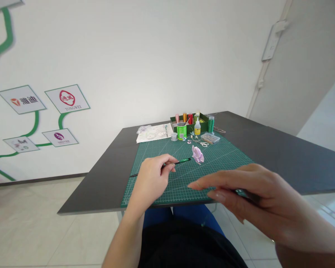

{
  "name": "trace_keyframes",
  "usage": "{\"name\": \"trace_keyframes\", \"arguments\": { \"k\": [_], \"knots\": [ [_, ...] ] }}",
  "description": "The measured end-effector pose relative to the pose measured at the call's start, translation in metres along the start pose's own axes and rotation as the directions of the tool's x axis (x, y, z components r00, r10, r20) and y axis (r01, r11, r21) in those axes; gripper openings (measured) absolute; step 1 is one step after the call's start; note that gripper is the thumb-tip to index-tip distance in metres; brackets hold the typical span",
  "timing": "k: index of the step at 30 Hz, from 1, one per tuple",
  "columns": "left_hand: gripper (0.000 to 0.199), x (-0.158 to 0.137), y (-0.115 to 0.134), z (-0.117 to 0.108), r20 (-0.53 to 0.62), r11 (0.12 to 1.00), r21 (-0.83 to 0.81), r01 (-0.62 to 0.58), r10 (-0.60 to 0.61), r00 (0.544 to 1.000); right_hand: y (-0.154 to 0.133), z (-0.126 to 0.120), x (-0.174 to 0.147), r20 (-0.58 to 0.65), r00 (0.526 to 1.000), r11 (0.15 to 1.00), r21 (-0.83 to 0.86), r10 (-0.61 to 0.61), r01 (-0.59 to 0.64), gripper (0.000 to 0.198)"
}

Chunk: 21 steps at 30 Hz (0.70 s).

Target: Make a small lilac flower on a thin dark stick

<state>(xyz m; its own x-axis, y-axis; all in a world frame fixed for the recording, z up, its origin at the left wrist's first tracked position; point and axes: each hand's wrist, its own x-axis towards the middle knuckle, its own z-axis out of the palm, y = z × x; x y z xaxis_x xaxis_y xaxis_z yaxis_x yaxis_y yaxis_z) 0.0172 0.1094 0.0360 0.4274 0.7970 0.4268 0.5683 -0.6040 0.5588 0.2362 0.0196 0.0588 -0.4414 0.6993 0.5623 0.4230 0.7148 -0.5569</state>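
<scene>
My left hand (pixel 153 175) is closed, thumb and fingers pinching the thin dark stem of a pale purple artificial flower (pixel 197 155). Shiny green wrapping covers the stem between my fingers and the bloom, and the stem's dark tail sticks out left past my wrist. Closer to the camera, my right hand (pixel 248 197) hovers over the front right of the green cutting mat (pixel 156 149). Its thumb lies against the curled fingers, and a small greenish patch shows between them. What it holds, if anything, I cannot make out. The two hands are apart.
At the back are a green box (pixel 203 126) with thread spools, a green can (pixel 181 131), a glue bottle (pixel 197 127) and a green spool (pixel 211 124). White scissors (pixel 204 144) lie by a clear case (pixel 210 137). Paper sheets (pixel 153 133) rest at back left.
</scene>
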Motion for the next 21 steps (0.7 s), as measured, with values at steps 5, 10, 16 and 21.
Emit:
{"name": "trace_keyframes", "arguments": {
  "k": [5,10,16,21],
  "knots": [
    [0.021,0.000,0.002,0.003,0.018,1.000,0.002,-0.025,0.025,1.000,-0.013,-0.026,0.023,-0.022,0.997,0.996,-0.045,-0.072,0.071,0.027],
    [0.020,-0.003,0.003,0.004,0.027,0.999,-0.014,-0.030,0.030,0.999,-0.023,-0.041,0.046,-0.090,0.994,0.996,-0.069,-0.059,0.053,0.024],
    [0.020,-0.006,0.010,0.001,0.064,0.997,-0.064,-0.042,0.047,0.997,-0.019,-0.050,0.077,-0.109,0.994,1.000,-0.021,-0.025,0.023,0.028],
    [0.021,-0.009,0.011,0.000,0.080,0.995,-0.088,-0.050,0.057,0.995,0.005,-0.053,0.105,-0.073,0.997,0.999,0.040,0.006,-0.003,0.026]
  ]
}}
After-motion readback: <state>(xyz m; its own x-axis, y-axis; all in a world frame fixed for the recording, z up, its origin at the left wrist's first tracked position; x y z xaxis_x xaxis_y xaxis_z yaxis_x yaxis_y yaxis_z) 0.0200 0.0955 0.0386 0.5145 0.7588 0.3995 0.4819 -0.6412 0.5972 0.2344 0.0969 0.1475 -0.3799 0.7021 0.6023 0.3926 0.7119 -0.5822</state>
